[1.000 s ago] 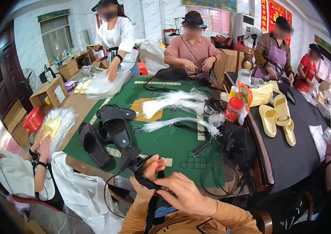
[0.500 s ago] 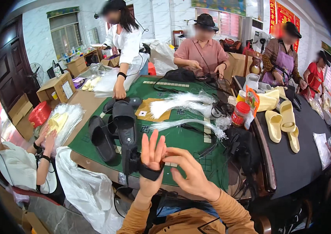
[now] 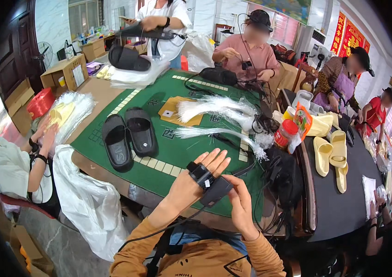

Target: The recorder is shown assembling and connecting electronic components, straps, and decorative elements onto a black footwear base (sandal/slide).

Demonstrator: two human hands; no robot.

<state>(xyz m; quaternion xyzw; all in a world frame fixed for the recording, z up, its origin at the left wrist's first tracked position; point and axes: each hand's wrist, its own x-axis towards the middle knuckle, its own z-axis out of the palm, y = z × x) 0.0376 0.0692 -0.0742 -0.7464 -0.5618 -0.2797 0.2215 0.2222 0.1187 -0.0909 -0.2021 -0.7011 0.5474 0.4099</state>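
My left hand (image 3: pixel 184 190) is stretched out over the near edge of the green mat, its fingers straight and close together. A black strap with a small black device (image 3: pixel 199 173) runs across the back of that hand. My right hand (image 3: pixel 243 205) has its thumb and fingers on a black box-shaped unit (image 3: pixel 216 191), held against the left hand's strap. From this unit a thin black cable (image 3: pixel 173 225) trails along my left forearm. A pair of black slide sandals, a left one (image 3: pixel 117 143) and a right one (image 3: pixel 141 133), lies on the mat beyond my left hand.
Bundles of white plastic ties (image 3: pixel 219 111) lie on the green mat (image 3: pixel 182 152). A red-lidded jar (image 3: pixel 286 133) and black cables stand at its right. Cream slides (image 3: pixel 323 154) rest on the dark right-hand table. White sacking (image 3: pixel 90 203) hangs at the left. Several co-workers surround the tables.
My left hand has turned and lowered, showing its back; my right hand now holds the black unit against it. The co-worker at the far left has carried black slides off the mat.
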